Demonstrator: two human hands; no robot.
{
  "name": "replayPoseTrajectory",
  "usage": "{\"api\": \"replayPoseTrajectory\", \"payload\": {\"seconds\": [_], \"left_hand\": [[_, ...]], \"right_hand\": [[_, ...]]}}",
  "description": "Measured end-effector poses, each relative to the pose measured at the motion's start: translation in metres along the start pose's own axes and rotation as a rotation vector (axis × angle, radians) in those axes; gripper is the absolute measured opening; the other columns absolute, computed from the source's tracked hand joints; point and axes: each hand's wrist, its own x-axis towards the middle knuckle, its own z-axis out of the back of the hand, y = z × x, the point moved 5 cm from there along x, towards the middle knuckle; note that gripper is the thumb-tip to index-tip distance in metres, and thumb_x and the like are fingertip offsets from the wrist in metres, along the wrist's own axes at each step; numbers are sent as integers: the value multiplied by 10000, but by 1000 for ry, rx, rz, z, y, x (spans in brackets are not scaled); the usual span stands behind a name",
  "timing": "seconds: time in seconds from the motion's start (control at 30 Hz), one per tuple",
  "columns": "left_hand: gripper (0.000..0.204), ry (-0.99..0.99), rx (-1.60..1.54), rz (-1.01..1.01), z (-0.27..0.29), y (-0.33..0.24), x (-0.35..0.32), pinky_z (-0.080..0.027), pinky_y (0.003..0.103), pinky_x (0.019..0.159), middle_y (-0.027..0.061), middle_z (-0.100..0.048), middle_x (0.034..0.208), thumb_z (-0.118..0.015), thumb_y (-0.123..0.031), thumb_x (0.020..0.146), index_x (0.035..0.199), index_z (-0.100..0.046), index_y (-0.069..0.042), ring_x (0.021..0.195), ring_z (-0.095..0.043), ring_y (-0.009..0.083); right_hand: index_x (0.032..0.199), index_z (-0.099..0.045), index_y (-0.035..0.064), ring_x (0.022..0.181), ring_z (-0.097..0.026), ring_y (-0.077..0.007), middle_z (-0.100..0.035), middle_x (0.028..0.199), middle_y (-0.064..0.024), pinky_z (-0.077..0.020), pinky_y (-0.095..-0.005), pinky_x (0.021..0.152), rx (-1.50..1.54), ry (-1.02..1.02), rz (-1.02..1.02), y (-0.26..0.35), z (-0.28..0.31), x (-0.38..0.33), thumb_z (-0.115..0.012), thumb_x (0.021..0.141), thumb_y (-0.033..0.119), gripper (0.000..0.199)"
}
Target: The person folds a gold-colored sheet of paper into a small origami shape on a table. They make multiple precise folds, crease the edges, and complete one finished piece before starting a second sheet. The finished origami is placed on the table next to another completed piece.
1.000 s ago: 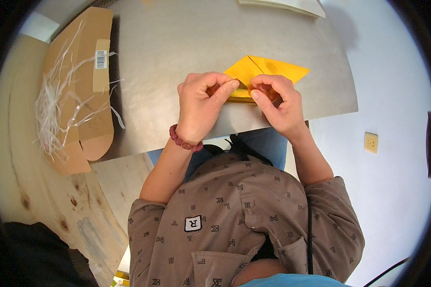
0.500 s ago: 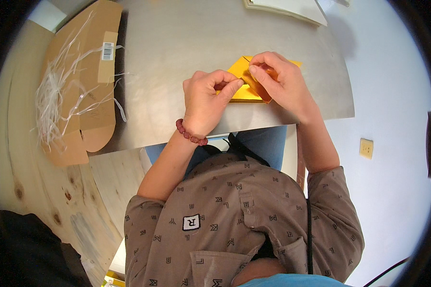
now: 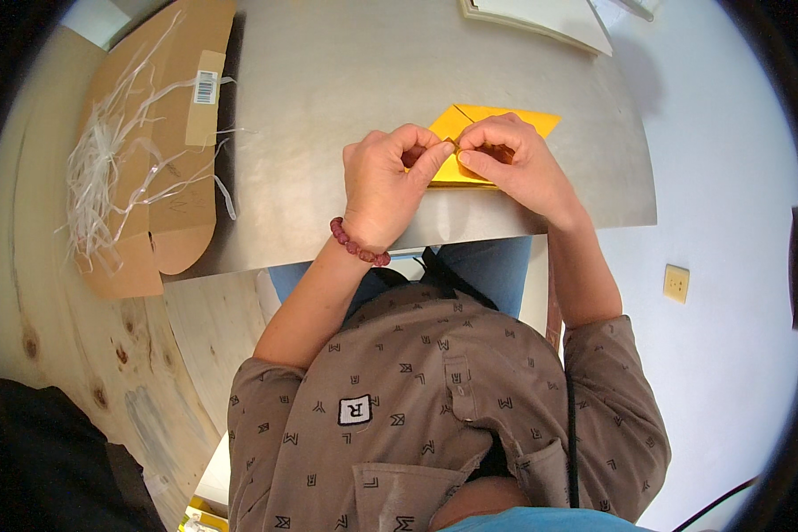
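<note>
A shiny gold-yellow sheet of folded paper (image 3: 450, 171) lies near the front edge of the metal table, with a pointed corner reaching out to the right. My left hand (image 3: 383, 182) pinches the paper between thumb and forefinger at its middle. Close beside it, my right hand (image 3: 525, 168) grips a fold with thumb and curled fingers, and the fingertips of both hands almost touch. Part of the paper is hidden under the right hand. A dark red bead bracelet (image 3: 358, 244) circles my left wrist.
The grey metal table (image 3: 328, 80) has a flattened cardboard box (image 3: 179, 199) at its left, with a bundle of clear plastic strips (image 3: 97, 168) on it. A stack of white sheets (image 3: 550, 19) sits at the far right. The white wall (image 3: 727, 177) stands close on the right.
My right hand has come down and left toward the left fingertips. The flap it held raised now lies flatter, and more of the paper's far side shows.
</note>
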Motion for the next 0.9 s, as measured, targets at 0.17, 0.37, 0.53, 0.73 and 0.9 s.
{"api": "replayPoseTrajectory", "payload": {"seconds": [0.17, 0.37, 0.53, 0.73, 0.9], "left_hand": [[239, -68, 147, -136, 12, -12, -9, -523, 365, 733, 48, -750, 834, -839, -239, 877, 1025, -733, -83, 746, -686, 224], [285, -94, 461, -259, 34, -16, -35, -442, 408, 850, -23, -744, 870, -837, -209, 858, 1099, -706, -131, 896, -644, 230], [233, -88, 462, -246, 32, -8, -32, -427, 392, 834, -55, -731, 843, -830, -211, 860, 1052, -713, -148, 873, -637, 208], [224, -71, 471, -218, 33, -8, -29, -441, 396, 817, -35, -723, 813, -837, -214, 852, 1025, -718, -137, 835, -641, 214], [283, -33, 523, -173, 32, -11, -29, -476, 414, 852, 32, -746, 939, -847, -199, 840, 1076, -723, -106, 885, -662, 252]], "right_hand": [[881, -722, 19, 737, -603, -170, -705, 780, -52, -487, -315, 702, 11, -54, -1, -3, 0, 0, -761, 907, 120, 111], [854, -712, 35, 793, -633, -249, -719, 790, -91, -499, -380, 787, -129, -16, 2, -1, 0, 3, -769, 879, 133, 116], [859, -693, 40, 817, -631, -283, -710, 807, -88, -482, -407, 866, -253, -67, 95, 9, 1, 2, -759, 866, 117, 102], [896, -678, 51, 938, -620, -310, -716, 961, -106, -471, -400, 888, -428, -149, 291, 19, -2, 6, -733, 882, 129, 97], [894, -669, 44, 961, -606, -314, -710, 990, -98, -482, -400, 887, -306, 2, 131, 4, -1, 18, -722, 890, 124, 96]]}}
